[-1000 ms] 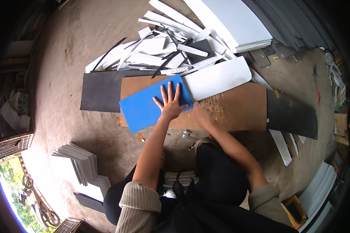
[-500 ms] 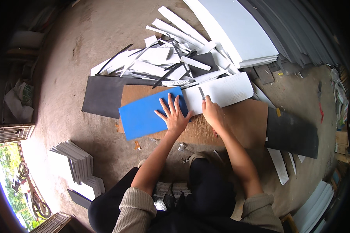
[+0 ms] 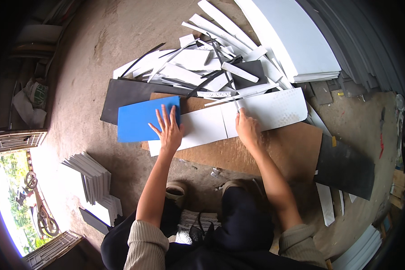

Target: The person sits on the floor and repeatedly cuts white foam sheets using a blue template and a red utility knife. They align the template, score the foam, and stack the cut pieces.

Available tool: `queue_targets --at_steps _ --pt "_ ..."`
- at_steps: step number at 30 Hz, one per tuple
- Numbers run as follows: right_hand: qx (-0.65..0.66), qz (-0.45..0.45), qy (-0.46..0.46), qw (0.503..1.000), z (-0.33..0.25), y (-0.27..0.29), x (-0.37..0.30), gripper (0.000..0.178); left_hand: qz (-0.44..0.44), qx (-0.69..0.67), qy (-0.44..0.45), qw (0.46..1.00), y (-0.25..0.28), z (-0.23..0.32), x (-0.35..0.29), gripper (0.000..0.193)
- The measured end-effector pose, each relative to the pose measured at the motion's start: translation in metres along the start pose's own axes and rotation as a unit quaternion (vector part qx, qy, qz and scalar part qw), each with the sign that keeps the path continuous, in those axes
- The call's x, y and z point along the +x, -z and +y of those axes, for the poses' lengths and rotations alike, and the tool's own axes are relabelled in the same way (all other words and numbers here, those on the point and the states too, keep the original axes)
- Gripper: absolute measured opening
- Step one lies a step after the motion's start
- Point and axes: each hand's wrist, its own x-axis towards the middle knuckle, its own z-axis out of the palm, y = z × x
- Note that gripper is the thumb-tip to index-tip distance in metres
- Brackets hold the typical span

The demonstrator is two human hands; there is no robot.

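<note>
Spread left fingers [image 3: 165, 116] rest on a blue panel [image 3: 139, 119]; right fingers [image 3: 242, 115] grip a knife [image 3: 236, 105] above a white sheet [image 3: 274, 109].

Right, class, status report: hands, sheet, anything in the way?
Left hand spread on blue panel. Right hand holding knife over white sheet. Blue panel overlaps sheet's left end; offcuts piled just beyond.

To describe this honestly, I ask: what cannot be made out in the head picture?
In the head view:
Handle of the knife: hidden in the right hand.
Upper left corner of the white sheet: under the blue board.
Depth of the sheet's thin line: too fine.
Far end of the large white stack: cut off by upper edge.
</note>
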Motion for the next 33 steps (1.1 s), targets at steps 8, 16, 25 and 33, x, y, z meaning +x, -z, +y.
queue_targets --at_steps 8,16,25,33 --pt "-0.004 -0.040 0.002 0.999 -0.037 -0.002 -0.008 0.026 -0.105 -0.159 -0.245 0.951 -0.004 0.059 0.006 0.102" --pt "0.025 -0.048 -0.033 0.998 -0.050 -0.019 -0.009 0.022 -0.112 -0.206 -0.242 0.941 -0.020 0.058 0.004 0.123" --pt "-0.001 -0.071 -0.052 0.996 -0.054 -0.016 -0.004 0.022 -0.113 -0.212 -0.236 0.942 -0.022 0.058 0.004 0.124" --pt "0.013 -0.088 -0.068 0.994 -0.062 -0.010 -0.006 0.018 -0.112 -0.229 -0.232 0.939 -0.021 0.056 0.002 0.123"
